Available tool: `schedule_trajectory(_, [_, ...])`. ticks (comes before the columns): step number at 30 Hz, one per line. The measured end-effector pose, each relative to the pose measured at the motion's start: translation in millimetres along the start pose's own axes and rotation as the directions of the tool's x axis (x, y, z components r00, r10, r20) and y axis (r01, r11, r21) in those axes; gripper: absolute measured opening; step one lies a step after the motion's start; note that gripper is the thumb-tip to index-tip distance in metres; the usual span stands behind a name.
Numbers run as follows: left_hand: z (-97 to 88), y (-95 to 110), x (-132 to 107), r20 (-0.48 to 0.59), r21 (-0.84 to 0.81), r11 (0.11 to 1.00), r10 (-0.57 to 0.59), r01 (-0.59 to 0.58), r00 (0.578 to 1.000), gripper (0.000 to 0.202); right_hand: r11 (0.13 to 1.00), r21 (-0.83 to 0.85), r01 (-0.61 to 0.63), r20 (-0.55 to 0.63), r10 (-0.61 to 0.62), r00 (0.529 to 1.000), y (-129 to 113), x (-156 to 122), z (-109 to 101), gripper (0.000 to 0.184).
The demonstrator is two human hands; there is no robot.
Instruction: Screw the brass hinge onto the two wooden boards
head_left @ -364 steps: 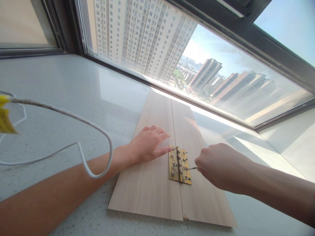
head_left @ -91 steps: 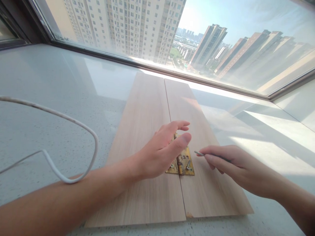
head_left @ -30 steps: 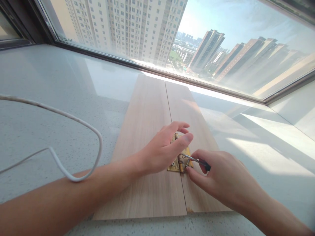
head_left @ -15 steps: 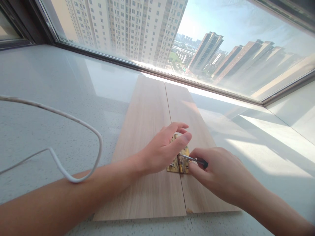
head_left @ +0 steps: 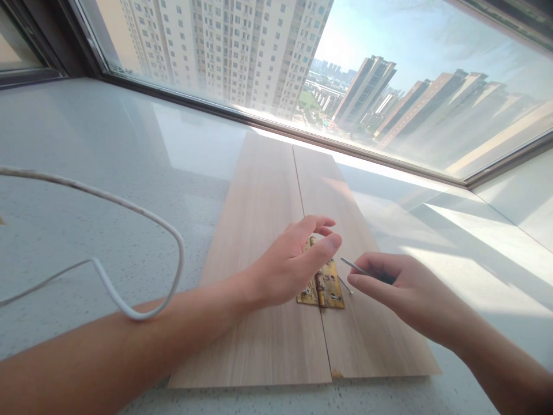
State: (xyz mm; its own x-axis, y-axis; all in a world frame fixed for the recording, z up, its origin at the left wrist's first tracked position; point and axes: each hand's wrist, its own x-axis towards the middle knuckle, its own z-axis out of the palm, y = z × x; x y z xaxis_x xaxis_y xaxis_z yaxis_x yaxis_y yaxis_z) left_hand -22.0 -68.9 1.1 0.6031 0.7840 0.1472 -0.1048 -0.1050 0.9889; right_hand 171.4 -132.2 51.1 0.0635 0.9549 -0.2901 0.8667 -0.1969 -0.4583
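Observation:
A worn brass hinge (head_left: 332, 286) lies across the seam between the left wooden board (head_left: 254, 202) and the narrower right wooden board (head_left: 319, 184). Over its upper left part rests my left hand (head_left: 302, 253), fingers loosely bent and thumb apart, hiding some of the hinge. To the right of the hinge, my right hand (head_left: 389, 276) pinches a screwdriver (head_left: 356, 267) with a thin metal shaft; its tip points left, clear of the hinge. A small screw (head_left: 346, 286) lies beside the hinge's right edge.
A white cable (head_left: 173, 242) loops in from the left and passes over my left forearm. Both boards lie on a speckled pale sill (head_left: 108, 173). Beyond their far end runs the dark window frame (head_left: 207, 105). A chipped spot (head_left: 337, 373) marks the near board edge.
My right hand has drawn back to the right, taking the screwdriver tip off the hinge. The hinge's right leaf and the screw beside it now show. My left hand stays over the hinge.

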Motion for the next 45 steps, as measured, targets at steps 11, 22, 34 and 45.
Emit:
schedule_trajectory(11, [0.9, 0.7, 0.6, -0.005, -0.002, 1.0, -0.004, 0.004, 1.0, 0.041, 0.999, 0.034, -0.022, -0.033, 0.023, 0.999, 36.1, 3.0, 8.6, 0.025])
schedule_trajectory(22, [-1.0, 0.7, 1.7, -0.167, 0.194, 0.98, 0.08, -0.047, 0.983, 0.023, 0.865, 0.502, -0.021, 0.094, -0.03, 0.995, 32.0, 17.0, 3.2, 0.033])
schedule_trajectory(34, [-1.0, -0.3, 2.6, -0.187, 0.393, 0.918, 0.135, -0.052, 0.973, 0.013, 0.911, 0.411, 0.028, 0.084, -0.069, 0.994, 31.4, 14.4, 16.9, 0.034])
schedule_trajectory(45, [-2.5, 0.0, 4.9, -0.311, 0.318, 0.948, 0.079, 0.026, 0.947, 0.016, 0.832, 0.553, -0.04, 0.094, -0.015, 0.996, 36.7, 18.1, 16.0, 0.034])
